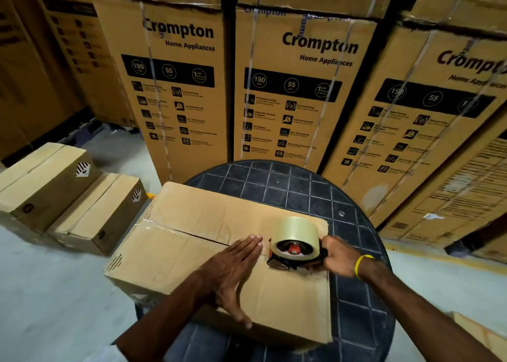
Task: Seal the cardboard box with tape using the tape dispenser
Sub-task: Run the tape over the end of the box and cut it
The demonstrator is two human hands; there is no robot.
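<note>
A brown cardboard box [192, 219] lies on a round dark table [301, 186], its two top flaps closed along a centre seam. My left hand [233, 271] rests flat on the top, fingers straight and together, fingertips at the seam. A tape dispenser [295, 247] with a roll of clear tape and a red hub sits on the box near its right end, right over the seam. My right hand [338, 256], with a yellow band at the wrist, grips the dispenser's handle from the right.
Tall printed appliance cartons [299, 87] stand close behind the table. Two smaller closed boxes [44, 186] sit on the grey floor at the left. Another cardboard corner [482, 337] shows at the lower right.
</note>
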